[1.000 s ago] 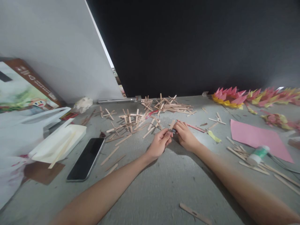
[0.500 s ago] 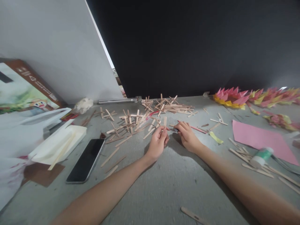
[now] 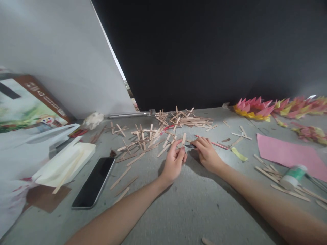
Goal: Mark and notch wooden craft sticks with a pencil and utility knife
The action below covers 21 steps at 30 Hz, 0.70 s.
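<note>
A short wooden craft stick (image 3: 183, 139) stands upright between the thumb and fingers of my left hand (image 3: 174, 160), just above the table. My right hand (image 3: 208, 156) rests on the table a little to the right, its fingers curled and closed. At its fingertips is something small and dark, too hidden to name. A thin red stick (image 3: 219, 145), perhaps a pencil, lies behind that hand. Beyond both hands spreads a heap of craft sticks (image 3: 191, 121), many joined into crossed shapes (image 3: 142, 137).
To the left lie a phone (image 3: 94, 183), a white foam tray (image 3: 87, 152) and a plastic bag (image 3: 15, 160). On the right are pink paper (image 3: 283, 149), a white-and-green bottle (image 3: 293, 177) over loose sticks, and folded paper flowers (image 3: 255, 108). A black panel (image 3: 204, 51) stands behind.
My left hand has turned slightly, its fingers have loosened, and the craft stick leans a little to the right. My right hand stays nearly in place. The view has shifted slightly.
</note>
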{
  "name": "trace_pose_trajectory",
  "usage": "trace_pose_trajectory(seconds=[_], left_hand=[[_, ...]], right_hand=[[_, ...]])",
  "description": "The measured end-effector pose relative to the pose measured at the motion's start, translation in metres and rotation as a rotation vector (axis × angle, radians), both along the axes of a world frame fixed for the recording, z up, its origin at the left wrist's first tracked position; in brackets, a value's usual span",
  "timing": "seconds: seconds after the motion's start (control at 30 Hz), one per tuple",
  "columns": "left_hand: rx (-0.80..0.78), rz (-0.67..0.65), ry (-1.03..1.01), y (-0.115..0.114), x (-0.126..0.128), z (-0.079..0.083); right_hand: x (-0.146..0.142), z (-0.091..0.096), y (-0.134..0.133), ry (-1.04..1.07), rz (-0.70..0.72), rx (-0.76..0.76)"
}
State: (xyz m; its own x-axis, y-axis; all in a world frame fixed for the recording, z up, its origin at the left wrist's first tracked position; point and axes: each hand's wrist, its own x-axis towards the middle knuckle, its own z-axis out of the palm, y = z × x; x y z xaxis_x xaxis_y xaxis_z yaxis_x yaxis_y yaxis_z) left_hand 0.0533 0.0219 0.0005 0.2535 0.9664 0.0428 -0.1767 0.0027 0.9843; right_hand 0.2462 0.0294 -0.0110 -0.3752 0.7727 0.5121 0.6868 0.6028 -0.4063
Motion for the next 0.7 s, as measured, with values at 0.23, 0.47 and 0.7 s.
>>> trace_pose_trajectory(seconds=[0.23,0.47,0.7], left_hand=[[0.026,-0.006,0.005,-0.0005,-0.0005,-0.0008],[0.039,-0.032,0.03,-0.0005,-0.0013,-0.0041],[0.041,-0.029,0.029,-0.0008,-0.0015,-0.0046]], right_hand=[[-0.0007,-0.0001,0.0003,-0.019,0.011,-0.022],[-0.0009,0.0001,0.0001,-0.021,0.003,-0.013],[-0.0014,0.0015,-0.0005,-0.02,-0.003,-0.011]])
